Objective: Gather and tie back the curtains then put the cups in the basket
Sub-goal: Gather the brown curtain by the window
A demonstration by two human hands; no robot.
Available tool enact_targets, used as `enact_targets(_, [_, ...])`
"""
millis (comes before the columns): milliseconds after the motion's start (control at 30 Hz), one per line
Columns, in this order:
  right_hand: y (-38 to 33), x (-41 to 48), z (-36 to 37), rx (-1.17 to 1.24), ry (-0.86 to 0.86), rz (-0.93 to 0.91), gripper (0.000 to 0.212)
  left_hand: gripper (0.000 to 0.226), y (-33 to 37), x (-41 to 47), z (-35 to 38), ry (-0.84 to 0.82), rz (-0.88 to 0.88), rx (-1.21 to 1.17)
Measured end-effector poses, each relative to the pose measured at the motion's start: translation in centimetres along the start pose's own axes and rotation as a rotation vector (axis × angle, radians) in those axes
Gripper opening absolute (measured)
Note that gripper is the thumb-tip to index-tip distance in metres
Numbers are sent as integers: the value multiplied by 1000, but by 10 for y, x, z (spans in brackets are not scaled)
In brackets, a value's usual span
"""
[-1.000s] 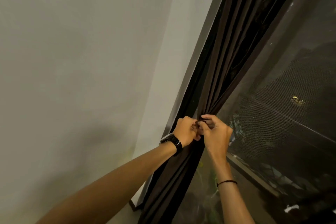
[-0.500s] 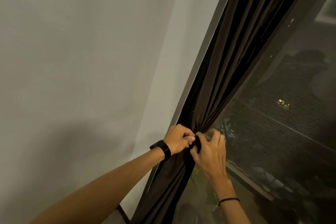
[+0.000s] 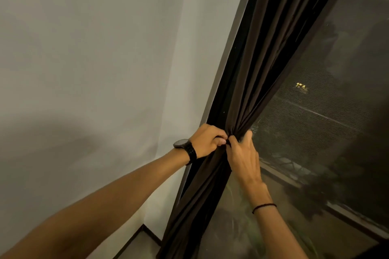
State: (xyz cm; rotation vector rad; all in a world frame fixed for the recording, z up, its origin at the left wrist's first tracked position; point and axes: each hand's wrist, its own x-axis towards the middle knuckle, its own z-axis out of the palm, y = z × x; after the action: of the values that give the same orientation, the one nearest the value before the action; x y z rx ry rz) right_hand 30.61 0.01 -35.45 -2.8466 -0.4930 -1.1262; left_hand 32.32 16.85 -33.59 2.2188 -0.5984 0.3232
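A dark brown curtain (image 3: 267, 52) hangs bunched in narrow folds along the left edge of the window. It is pinched to a waist where both hands meet. My left hand (image 3: 207, 140), with a black watch on the wrist, is closed on the gathered cloth from the left. My right hand (image 3: 243, 153) presses on the bundle from the right, thumb tucked in and fingers spread over the folds. A small dark piece between the thumbs could be a tie-back, but I cannot tell. No cups or basket are in view.
A plain white wall (image 3: 94, 69) fills the left half. The dark window glass with a mesh screen (image 3: 315, 122) fills the right, with a window sill (image 3: 280, 176) below. A dark skirting board (image 3: 134, 239) runs along the floor corner.
Both hands stayed at the curtain's waist. The right hand's fingers went from curled at the pinch to spread over the folds. The view shifted slightly.
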Motion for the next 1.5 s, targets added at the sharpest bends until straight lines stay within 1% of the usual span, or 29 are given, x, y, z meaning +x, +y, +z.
enact_targets(100, [-7, -9, 0, 55, 57, 116, 40, 18, 1, 7, 0, -60, 19, 30])
enact_targets(133, [-9, -11, -1, 72, 83, 141, 45, 18, 1, 8, 0, -65, 22, 31])
enact_targets(167, [-10, -12, -3, 74, 108, 154, 47, 18, 1, 10, 0, -62, 25, 27])
enact_targets(200, [-9, -13, -4, 58, 127, 162, 44, 17, 1, 11, 1, -55, 29, 16])
enact_targets(300, [-3, -20, -9, -46, 153, 176, 27, 13, 2, 12, 5, -28, 21, -28])
enact_targets(400, [5, -29, -13, -118, 134, 180, 23, 10, 2, 12, 9, -15, -2, -90])
enact_targets(500, [8, -27, -22, -172, 84, 160, 21, 10, 6, 11, 11, -46, -33, -195])
enact_targets(533, [8, -26, -25, -189, 61, 138, 21, 10, 7, 11, 12, -50, -40, -215])
enact_targets(567, [7, -25, -28, -212, 41, 118, 26, 10, 8, 10, 13, -51, -44, -223])
enact_targets(633, [6, -23, -30, -252, 3, 89, 32, 9, 9, 8, 13, -43, -40, -203])
enact_targets(700, [6, -22, -34, -268, -18, 67, 32, 9, 8, 9, 8, -18, -22, -152])
enact_targets(833, [17, -22, -45, -270, 1, 9, 22, 10, 6, 19, -16, 53, -17, -80])
enact_targets(933, [25, -23, -49, -258, -8, 6, 22, 11, 7, 23, -23, 39, 18, 38])
enact_targets(1000, [25, -21, -49, -264, -56, 7, 22, 13, 7, 19, -20, 27, 69, 157])
enact_targets(1033, [25, -20, -51, -265, -79, 12, 21, 12, 9, 17, -16, 47, 125, 216])
enact_targets(1100, [28, -17, -54, -266, -86, 8, 22, 5, 14, 13, -13, 183, 266, 303])
enact_targets(1133, [30, -15, -59, -259, -74, 13, 18, 7, 20, 12, -13, 271, 328, 317])
enact_targets(1167, [34, -14, -64, -254, -55, 13, 9, 13, 29, 12, -13, 351, 386, 325])
enact_targets(1200, [38, -13, -69, -253, -27, 40, 12, 19, 41, 13, -11, 418, 448, 334])
enact_targets(1267, [44, -5, -81, -255, 20, 76, 41, 26, 66, 23, -8, 500, 558, 365])
enact_targets(1300, [47, -1, -89, -259, 58, 90, 49, 29, 79, 31, -6, 535, 597, 377])
enact_targets(1400, [63, 13, -116, -295, 114, 147, 60, 39, 112, 57, -1, 607, 668, 398])
enact_targets(1500, [81, 29, -145, -362, 194, 184, 63, 54, 144, 83, -1, 631, 720, 417])
